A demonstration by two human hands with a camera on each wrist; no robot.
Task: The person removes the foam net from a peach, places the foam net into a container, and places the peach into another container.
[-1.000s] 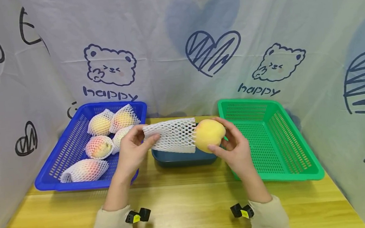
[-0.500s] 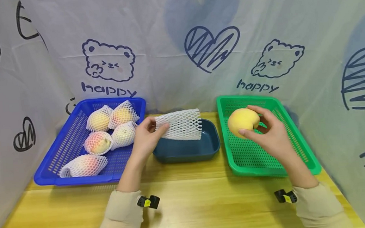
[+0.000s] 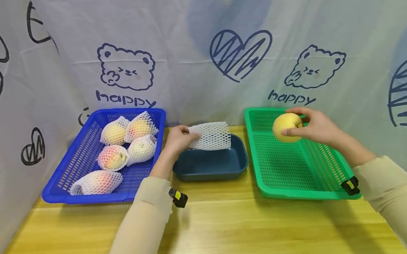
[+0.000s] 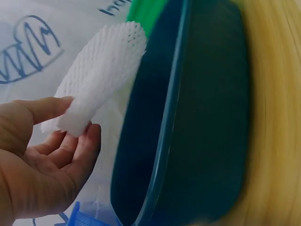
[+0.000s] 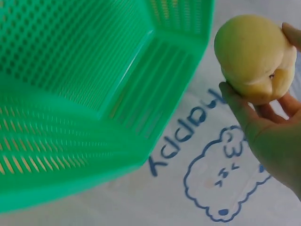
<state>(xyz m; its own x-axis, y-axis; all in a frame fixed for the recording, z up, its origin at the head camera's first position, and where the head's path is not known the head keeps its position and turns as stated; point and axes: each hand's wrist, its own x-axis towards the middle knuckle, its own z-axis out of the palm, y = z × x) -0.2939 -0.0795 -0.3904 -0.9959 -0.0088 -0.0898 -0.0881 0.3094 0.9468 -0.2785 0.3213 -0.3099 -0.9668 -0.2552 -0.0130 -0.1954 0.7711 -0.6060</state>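
Note:
My left hand (image 3: 180,139) pinches one end of a white foam net sleeve (image 3: 211,136) between thumb and fingers. The sleeve hangs over the back part of a dark blue-green tub (image 3: 209,164), and in the left wrist view the sleeve (image 4: 106,70) looks flattened. My right hand (image 3: 315,126) grips a bare yellow peach (image 3: 286,127) above the green basket (image 3: 254,159). In the right wrist view, fingers and thumb hold the peach (image 5: 254,52) at its sides, with its stem hollow showing.
At the left stands a blue basket (image 3: 59,168) with several peaches in white foam nets, such as a netted peach (image 3: 113,157). The wooden table (image 3: 217,228) runs along the front. A printed white cloth (image 3: 183,34) hangs behind and at both sides.
The peach has come out of the foam sleeve. My right hand has carried it right, over the green basket, while my left hand has moved right and back with the sleeve, over the tub.

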